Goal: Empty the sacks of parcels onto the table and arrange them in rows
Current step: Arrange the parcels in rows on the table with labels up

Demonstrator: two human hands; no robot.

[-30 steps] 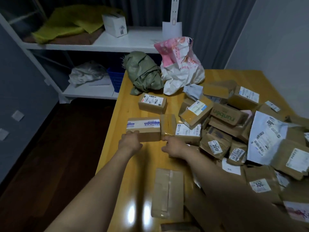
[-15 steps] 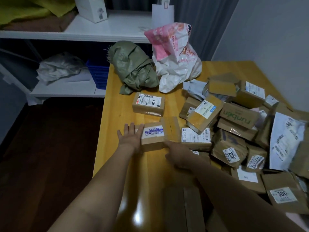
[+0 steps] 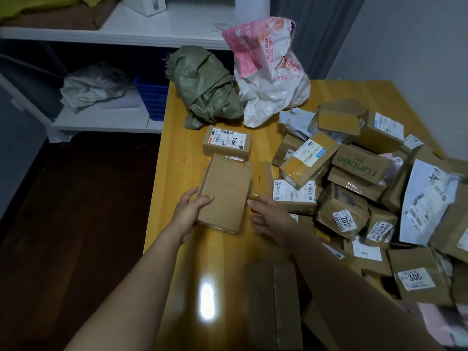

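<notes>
My left hand (image 3: pixel 190 210) grips the near left corner of a plain brown cardboard box (image 3: pixel 225 191), thumb on its top; the box is tilted up, label side hidden. My right hand (image 3: pixel 268 216) hovers beside its right edge with relaxed fingers, holding nothing. Just behind lies a labelled box (image 3: pixel 227 143) marked 976. A small taped box (image 3: pixel 262 181) stands right of the held one. A loose heap of parcels (image 3: pixel 359 168) covers the right side of the wooden table (image 3: pixel 177 158). Two emptied sacks, green (image 3: pixel 205 84) and pink-white (image 3: pixel 268 72), sit at the far end.
A flat taped box (image 3: pixel 273 305) lies near the front edge under my right forearm. White shelves (image 3: pixel 106 120) with a blue basket (image 3: pixel 152 100) stand beyond the table's left end. Dark floor lies left of the table, a grey wall to the right.
The box under my left hand has been lifted and turned over, so its label no longer shows. My right hand has opened and drawn slightly back. The camera moved closer.
</notes>
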